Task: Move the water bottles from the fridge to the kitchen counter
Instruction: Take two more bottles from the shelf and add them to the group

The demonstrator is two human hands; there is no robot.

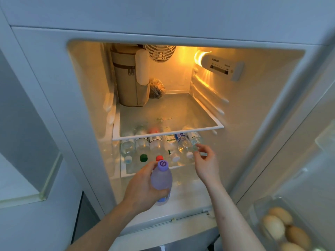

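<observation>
Before the open fridge (253, 124), left hand (143, 189) grips a purple-capped bottle (161, 180); right hand (204, 160) reaches, fingers loose.

Warm yellow light from the fridge lamp (200, 57) at upper right floods the compartment and flares to glare at the source, while the fridge casing (45, 78) outside sits in cool, dim blue-grey. The wide-angle lens bows the frame edges. The right hand (205, 163) and the eggs (284, 230) at lower right look soft and blurred.
</observation>
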